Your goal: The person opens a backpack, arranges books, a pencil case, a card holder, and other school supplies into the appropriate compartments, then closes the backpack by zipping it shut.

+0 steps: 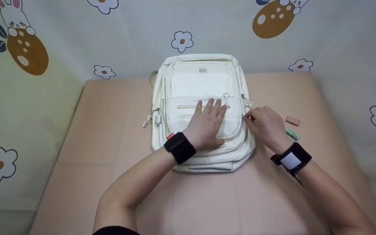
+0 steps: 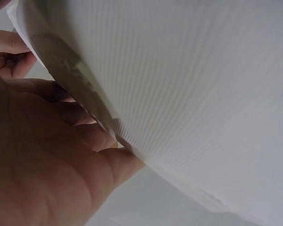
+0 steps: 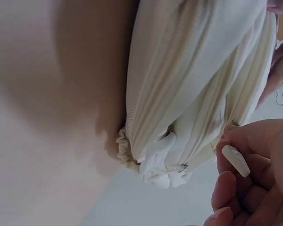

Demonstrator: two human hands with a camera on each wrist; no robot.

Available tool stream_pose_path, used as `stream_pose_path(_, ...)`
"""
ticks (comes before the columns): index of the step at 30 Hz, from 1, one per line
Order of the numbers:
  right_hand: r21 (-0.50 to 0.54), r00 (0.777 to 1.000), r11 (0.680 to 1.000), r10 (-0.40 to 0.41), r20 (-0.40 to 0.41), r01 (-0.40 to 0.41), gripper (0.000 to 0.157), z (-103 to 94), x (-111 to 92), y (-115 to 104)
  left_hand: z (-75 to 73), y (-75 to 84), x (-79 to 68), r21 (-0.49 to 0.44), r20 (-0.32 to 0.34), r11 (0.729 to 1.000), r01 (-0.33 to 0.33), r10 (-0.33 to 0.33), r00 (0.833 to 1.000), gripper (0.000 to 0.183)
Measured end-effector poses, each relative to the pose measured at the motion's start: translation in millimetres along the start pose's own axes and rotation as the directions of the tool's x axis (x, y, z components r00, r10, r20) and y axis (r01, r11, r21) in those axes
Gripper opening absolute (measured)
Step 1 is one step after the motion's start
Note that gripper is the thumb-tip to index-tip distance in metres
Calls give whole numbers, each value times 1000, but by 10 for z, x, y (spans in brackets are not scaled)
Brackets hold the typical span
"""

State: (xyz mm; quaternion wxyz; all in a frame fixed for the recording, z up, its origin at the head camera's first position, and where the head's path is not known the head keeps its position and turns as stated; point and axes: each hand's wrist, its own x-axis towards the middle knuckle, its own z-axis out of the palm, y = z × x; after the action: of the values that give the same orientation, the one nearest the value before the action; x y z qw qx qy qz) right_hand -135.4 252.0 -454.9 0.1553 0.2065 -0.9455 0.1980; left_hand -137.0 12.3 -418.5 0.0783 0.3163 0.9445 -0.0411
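Observation:
A cream backpack (image 1: 191, 83) lies front side up on the table, its top pointing away from me. My left hand (image 1: 206, 127) rests on its front panel with the fingers straight and a little spread. In the left wrist view, the palm of the left hand (image 2: 42, 150) is close against the pale fabric. At the bag's right edge, my right hand (image 1: 268, 127) pinches a zipper pull between thumb and finger. The right wrist view shows the white zipper pull (image 3: 236, 161) at those fingers, beside the bag's layered zipper seams (image 3: 212, 108).
A pink block (image 1: 292, 120) and a green block (image 1: 292, 133) lie on the table (image 1: 119, 140) just right of the right hand. Cord pulls (image 1: 147, 122) hang at the bag's left side. A printed cloth backdrop (image 1: 142, 36) stands behind the table.

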Motion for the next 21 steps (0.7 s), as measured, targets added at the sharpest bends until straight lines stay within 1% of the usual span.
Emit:
stream_pose_path(5, 18, 1000, 1000, 14, 15, -14, 11, 25, 4, -3, 18, -39, -58, 19, -17, 1000, -18, 18, 1000, 115)
stream_pose_path(8, 22, 1000, 1000, 9, 8, -10, 11, 26, -4, -2, 43, -51, -139, 26, -55, 999, -46, 47, 997, 108)
stream_pose_path(11, 28, 1000, 1000, 2, -6, -1, 11, 32, -14, 0, 91, -55, -255, 9, -128, 996, -85, 85, 988, 88)
stream_pose_path(13, 28, 1000, 1000, -7, -21, 7, 10, 34, -21, 4, 126, -60, -339, 9, -183, 994, -107, 107, 977, 67)
stream_pose_path(15, 23, 999, 1000, -15, -34, 16, 10, 36, -26, 10, 160, -76, -417, 25, -226, 993, -115, 118, 967, 43)
stream_pose_path(17, 15, 999, 1000, -22, -46, 22, 9, 41, -36, 17, 192, -98, -486, 53, -254, 992, -118, 128, 959, 27)
stream_pose_path(19, 6, 998, 1000, -26, -55, 27, 10, 46, -46, 25, 217, -121, -540, 66, -264, 990, -123, 136, 955, 22)
stream_pose_path(21, 1, 998, 1000, -31, -59, 31, 10, 50, -54, 26, 233, -141, -570, 65, -265, 989, -134, 147, 953, 25)
